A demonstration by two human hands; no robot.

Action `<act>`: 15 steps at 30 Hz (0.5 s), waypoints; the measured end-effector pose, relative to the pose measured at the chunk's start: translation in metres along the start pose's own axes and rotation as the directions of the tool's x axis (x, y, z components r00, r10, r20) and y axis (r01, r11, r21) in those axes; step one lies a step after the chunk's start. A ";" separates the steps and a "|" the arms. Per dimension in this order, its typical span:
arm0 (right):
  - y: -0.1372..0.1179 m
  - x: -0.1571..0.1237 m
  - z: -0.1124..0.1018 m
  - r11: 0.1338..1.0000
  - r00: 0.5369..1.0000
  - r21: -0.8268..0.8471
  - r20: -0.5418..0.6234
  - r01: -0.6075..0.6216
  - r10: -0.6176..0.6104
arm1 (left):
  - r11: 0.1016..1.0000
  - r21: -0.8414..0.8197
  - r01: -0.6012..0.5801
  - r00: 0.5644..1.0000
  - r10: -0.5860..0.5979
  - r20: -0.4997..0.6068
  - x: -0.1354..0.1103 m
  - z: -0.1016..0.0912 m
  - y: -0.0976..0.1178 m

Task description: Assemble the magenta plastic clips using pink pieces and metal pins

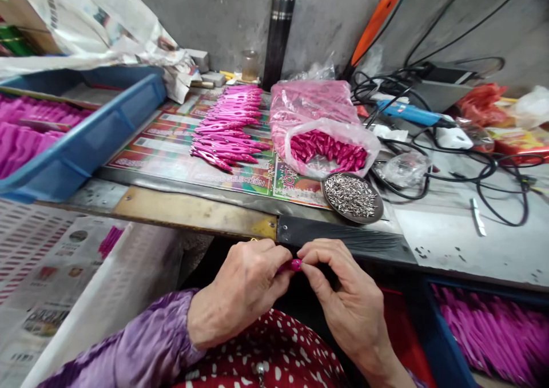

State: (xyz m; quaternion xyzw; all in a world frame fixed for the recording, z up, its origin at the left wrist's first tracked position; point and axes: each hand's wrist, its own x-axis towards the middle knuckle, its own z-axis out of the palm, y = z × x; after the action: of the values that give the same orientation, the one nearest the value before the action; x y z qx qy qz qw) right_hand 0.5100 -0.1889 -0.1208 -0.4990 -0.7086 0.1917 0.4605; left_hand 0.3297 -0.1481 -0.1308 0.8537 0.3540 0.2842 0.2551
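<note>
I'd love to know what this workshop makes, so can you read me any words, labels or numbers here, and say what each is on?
"SELECTION": in capitals along the lower edge of the colourful printed sheet.
The other print on that sheet is too small or blurred to read.
The print on the newspaper at lower left is also too small or blurred to read.

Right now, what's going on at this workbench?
A person is pinching a small pink piece between the fingers of the left hand and right hand, just in front of the bench edge. On the bench, long pink pieces lie in a heap on a printed mat, near a plastic bag of pink pieces and a metal dish of small silver parts. A blue tray of pink pieces sits to the left.
</note>
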 end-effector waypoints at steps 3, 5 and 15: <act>0.000 -0.002 0.001 1.000 1.000 0.001 0.006 -0.010 0.010 | 0.999 0.032 -0.013 1.000 0.013 -0.012 -0.001 0.002 0.001; 0.000 -0.004 0.003 1.000 1.000 0.002 0.006 -0.012 0.012 | 0.999 0.034 -0.009 1.000 0.009 -0.006 -0.002 0.002 0.001; 0.015 -0.011 0.014 0.893 0.939 -0.333 -0.059 0.302 -0.339 | 0.982 0.181 -0.061 0.994 0.076 -0.073 -0.001 0.003 0.005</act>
State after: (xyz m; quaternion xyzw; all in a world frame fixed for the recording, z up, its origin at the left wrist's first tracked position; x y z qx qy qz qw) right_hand 0.5070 -0.1896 -0.1443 -0.4531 -0.7749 -0.0331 0.4395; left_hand 0.3335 -0.1530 -0.1303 0.8728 0.3583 0.2938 0.1534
